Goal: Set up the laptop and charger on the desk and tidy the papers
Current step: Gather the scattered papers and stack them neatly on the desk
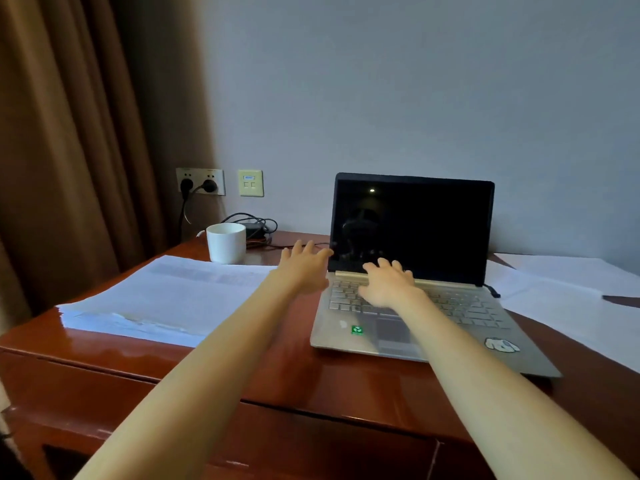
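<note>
Positioning the laptop (412,230) seems the step in hand: it stands open on the tabletop (311,375), left grip (304,268) spread at its screen edge, right grip (388,285) spread over the keyboard (457,304). Next, the charger (254,226) behind the cup (226,242) needs fetching.

Both forearms bare all the way to the frame's lower edge, long and slim. Left hand (304,270) and right hand (388,287) bare too, fingers slender.
</note>
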The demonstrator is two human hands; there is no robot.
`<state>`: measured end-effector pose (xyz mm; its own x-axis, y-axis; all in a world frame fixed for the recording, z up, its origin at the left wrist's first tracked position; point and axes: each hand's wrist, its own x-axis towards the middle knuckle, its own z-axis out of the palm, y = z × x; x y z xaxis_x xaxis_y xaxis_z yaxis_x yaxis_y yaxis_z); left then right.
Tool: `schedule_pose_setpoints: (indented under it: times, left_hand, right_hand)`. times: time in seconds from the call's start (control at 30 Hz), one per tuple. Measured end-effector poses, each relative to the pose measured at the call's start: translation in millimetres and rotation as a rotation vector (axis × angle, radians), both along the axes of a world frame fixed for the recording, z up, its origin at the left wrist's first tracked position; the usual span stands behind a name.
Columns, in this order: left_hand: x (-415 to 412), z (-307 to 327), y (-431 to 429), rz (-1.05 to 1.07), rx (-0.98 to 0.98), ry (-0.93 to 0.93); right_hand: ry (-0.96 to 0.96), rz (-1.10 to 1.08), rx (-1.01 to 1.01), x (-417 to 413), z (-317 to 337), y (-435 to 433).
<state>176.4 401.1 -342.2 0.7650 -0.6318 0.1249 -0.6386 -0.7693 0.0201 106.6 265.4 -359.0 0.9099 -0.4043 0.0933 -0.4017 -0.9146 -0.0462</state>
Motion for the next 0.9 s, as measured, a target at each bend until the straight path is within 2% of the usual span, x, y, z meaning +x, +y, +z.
schedule_pose_setpoints:
  times: [0.13, 0.33, 0.77, 0.83, 0.9]
  left_hand:
    - [-17.7, 5.9, -31.4, -0.153, 0.109, 0.043]
    - [-53.4, 9.7, -87.3, -0.309, 0.134, 0.084]
    - [-145.7, -8.7, -203.1, -0.605, 0.211, 0.063]
    - [-158.1, -15.2, -218.4, -0.636, 0.228, 0.071]
    - [-170.1, -21.4, -232.6, -0.667, 0.235, 0.096]
  right_hand:
    - [0.000, -0.088, -0.005, -20.3, -0.2, -32.2]
    - [-0.017, -0.155, -0.023, -68.5, 4.9, -82.7]
    - [0.142, -0.511, 0.016, -187.9, -16.8, -188.6]
    - [0.157, -0.567, 0.076, -205.1, -21.2, -199.7]
    - [0.179, -0.599, 0.275, -220.9, -19.9, -207.9]
